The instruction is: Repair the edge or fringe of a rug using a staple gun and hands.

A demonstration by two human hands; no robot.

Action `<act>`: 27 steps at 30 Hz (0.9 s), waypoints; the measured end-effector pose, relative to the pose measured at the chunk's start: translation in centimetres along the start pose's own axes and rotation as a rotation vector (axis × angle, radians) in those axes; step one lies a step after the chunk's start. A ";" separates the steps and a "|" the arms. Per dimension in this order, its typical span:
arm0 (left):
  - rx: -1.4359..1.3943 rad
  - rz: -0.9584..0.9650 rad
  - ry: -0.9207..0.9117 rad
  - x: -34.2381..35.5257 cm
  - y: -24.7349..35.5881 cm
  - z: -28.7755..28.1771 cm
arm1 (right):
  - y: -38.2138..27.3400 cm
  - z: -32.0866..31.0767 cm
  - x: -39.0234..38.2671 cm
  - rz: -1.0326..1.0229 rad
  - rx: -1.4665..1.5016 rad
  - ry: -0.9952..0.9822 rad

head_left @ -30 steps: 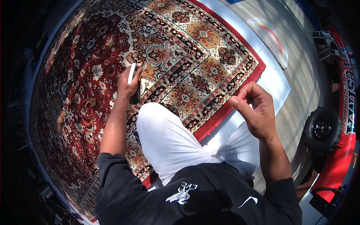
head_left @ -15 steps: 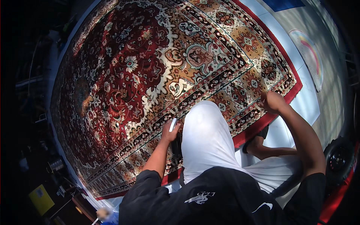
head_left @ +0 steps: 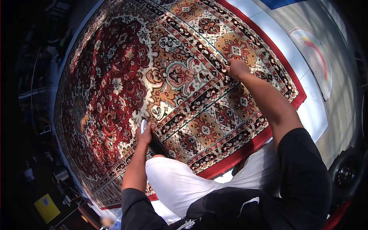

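My left hand (head_left: 142, 134) is closed around a slim white object (head_left: 143, 125), with a longer dark piece (head_left: 161, 147) beneath it beside my knee. My right hand (head_left: 239, 69) reaches over the patterned red-and-cream rug (head_left: 109, 99), its fingers curled down at the inner border; anything in them is too small or hidden to make out. I sit low at the rug's red-edged near side, my white-clad knee (head_left: 168, 172) bent over it.
A rainbow-patterned pad (head_left: 311, 57) lies right of the rug, a blue mat (head_left: 283, 3) beyond. A black tyre (head_left: 347, 174) is at lower right. Dark clutter with a yellow item (head_left: 47, 208) lines the left; a person (head_left: 108, 222) is partly visible at lower left.
Since half a second ago my right hand has moved up and leftward onto the rug's inner border. My left hand, still gripping the white object, has shifted left. My body and view have shifted too.
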State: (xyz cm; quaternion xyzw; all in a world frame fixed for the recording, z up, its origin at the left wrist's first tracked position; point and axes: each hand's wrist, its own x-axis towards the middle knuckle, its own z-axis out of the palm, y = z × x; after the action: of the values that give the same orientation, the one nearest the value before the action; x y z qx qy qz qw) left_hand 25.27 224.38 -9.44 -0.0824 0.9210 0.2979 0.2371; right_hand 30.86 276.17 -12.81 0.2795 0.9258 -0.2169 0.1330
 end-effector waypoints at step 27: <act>-0.665 0.136 0.224 -3.0 -7.6 -2.8 | 9.3 0.0 -4.4 -0.191 -0.141 0.048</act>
State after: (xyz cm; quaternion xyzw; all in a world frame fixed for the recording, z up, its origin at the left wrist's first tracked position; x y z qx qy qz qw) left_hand 29.01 216.63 -9.85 -0.1255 0.7972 0.5857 0.0746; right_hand 39.76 281.13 -14.19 0.1851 0.9641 -0.1562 0.1088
